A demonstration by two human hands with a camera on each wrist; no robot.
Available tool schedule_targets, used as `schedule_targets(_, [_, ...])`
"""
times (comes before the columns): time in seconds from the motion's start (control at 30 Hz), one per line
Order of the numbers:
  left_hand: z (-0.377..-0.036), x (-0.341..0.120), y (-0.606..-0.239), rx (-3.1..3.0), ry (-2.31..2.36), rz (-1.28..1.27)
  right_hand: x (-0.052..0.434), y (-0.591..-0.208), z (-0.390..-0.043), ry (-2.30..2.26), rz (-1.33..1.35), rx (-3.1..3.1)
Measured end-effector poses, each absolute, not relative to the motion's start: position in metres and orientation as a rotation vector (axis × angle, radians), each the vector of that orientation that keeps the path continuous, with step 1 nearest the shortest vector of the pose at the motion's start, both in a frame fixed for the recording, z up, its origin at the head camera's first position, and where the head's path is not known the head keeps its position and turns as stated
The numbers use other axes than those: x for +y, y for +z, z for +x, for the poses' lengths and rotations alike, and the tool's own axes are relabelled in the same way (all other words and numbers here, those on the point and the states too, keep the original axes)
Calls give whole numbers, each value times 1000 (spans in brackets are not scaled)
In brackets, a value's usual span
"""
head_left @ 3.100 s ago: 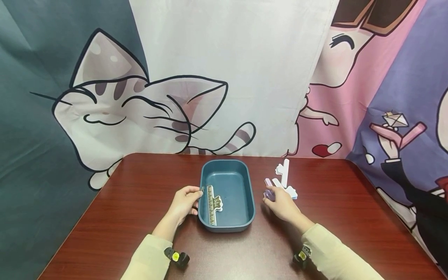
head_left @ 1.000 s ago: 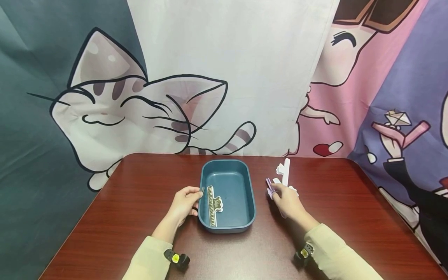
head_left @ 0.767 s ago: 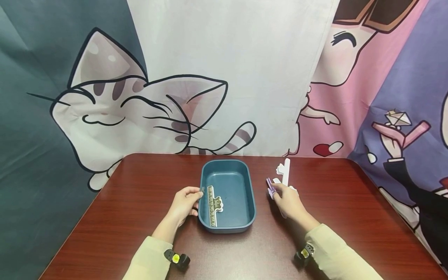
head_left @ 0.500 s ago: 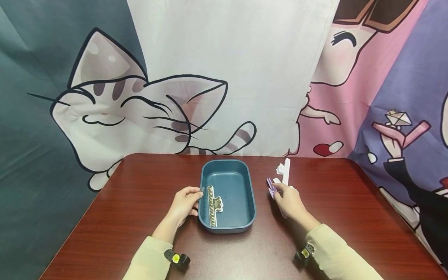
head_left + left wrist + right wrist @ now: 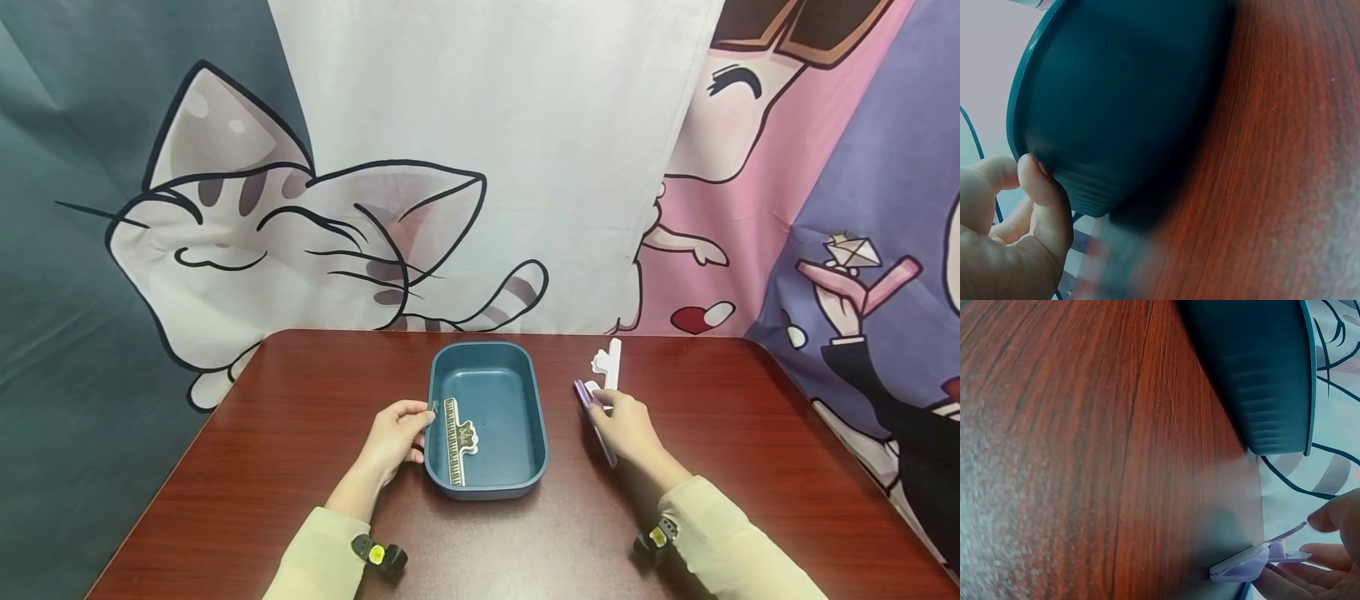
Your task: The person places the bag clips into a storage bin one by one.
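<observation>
My left hand (image 5: 393, 433) pinches the left rim of a dark blue rectangular box (image 5: 506, 417), thumb against the outer wall in the left wrist view. Inside the box, along its left side, lies a clip (image 5: 453, 442) with a piano-key pattern and a gold-and-dark emblem. To the right of the box, my right hand (image 5: 633, 432) holds a purple clip (image 5: 609, 452). In the right wrist view the purple clip (image 5: 1244, 564) has its handles between my thumb and fingers, its long edge low over the table. The right hand partly hides it in the head view.
A white clip (image 5: 614, 367) lies behind my right hand, with another white piece (image 5: 592, 387) partly hidden beside it. The reddish-brown table (image 5: 480, 542) ends at a cartoon-printed cloth (image 5: 585, 167) behind.
My right hand has gone from reaching over the clips to gripping the purple one, which is now turned on edge. It has shifted slightly right. The left hand and box stay put.
</observation>
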State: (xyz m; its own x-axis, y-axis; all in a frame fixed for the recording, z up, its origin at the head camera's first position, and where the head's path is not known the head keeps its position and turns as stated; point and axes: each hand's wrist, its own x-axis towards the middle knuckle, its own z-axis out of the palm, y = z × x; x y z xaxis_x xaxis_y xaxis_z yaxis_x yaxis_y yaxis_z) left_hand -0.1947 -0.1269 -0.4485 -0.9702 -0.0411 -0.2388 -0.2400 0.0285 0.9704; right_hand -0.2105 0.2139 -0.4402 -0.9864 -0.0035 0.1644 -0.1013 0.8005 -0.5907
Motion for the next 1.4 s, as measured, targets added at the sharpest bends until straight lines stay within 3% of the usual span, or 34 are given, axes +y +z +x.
schedule_targets(1.4, [-193,-126,-448,2157,2081,-295,226,-430,-211,851,-9,-2886])
